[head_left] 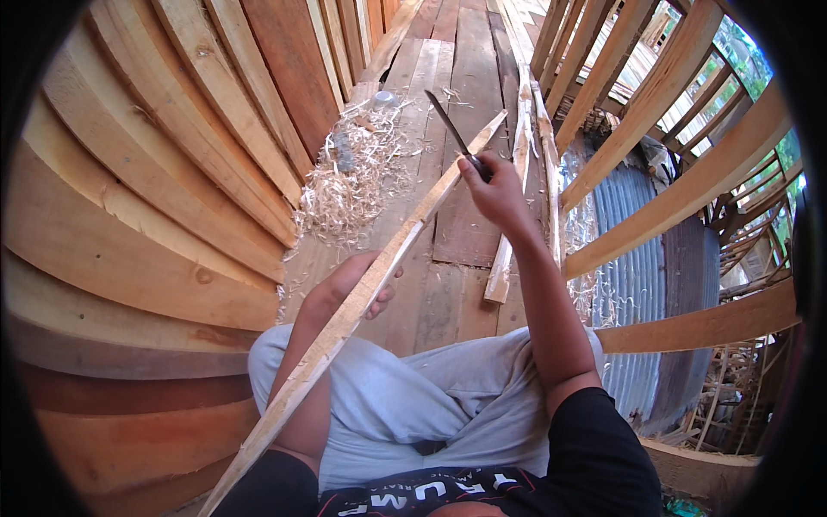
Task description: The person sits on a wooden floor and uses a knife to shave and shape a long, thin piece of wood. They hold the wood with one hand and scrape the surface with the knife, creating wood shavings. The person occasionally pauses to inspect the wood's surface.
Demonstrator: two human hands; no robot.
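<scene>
Over our lap (396, 392): one wood strip (405, 234), apparently part-shaved; left hand (338, 280) curled around it, right hand (498, 191) gripping a knife (445, 118); shavings (345, 189) heaped on floor (465, 215); what remains, we cannot tell.

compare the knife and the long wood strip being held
The knife is dark, while the wood strip is pale. The knife is far shorter than the wood strip, which reaches the picture's lower edge. The right hand grips the knife; the left hand holds the wood strip. Both are slender, with the far ends pointing away from the person.
</scene>
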